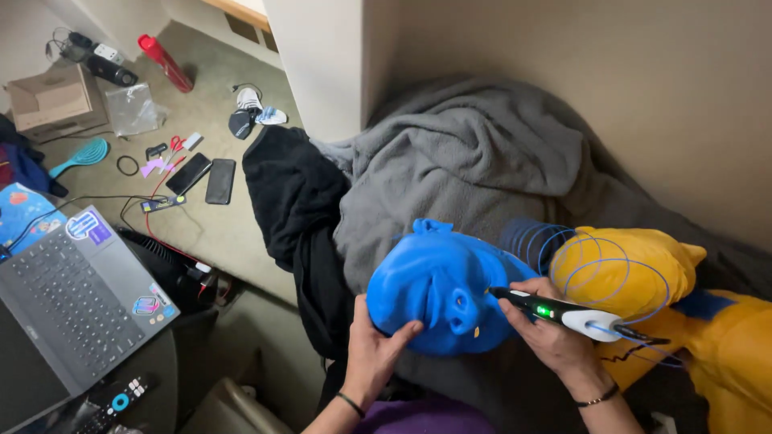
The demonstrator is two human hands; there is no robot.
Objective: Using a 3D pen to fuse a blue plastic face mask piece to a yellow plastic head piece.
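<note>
My left hand (375,350) grips the lower edge of a blue moulded mask (438,285) shaped like a face, holding it tilted over a grey blanket (466,161). My right hand (555,333) holds a black and white 3D pen (563,313) with a green light, its tip touching the mask's right side. Thin blue filament (563,241) coils in loops from the pen's back end over a yellow plush toy (643,273).
A black garment (293,197) lies left of the blanket. An open laptop (76,297) and a remote control (117,399) sit at the lower left. On the carpet lie two phones (205,177), scissors, a teal hairbrush (84,154), a cardboard box (52,100) and a red bottle (165,62).
</note>
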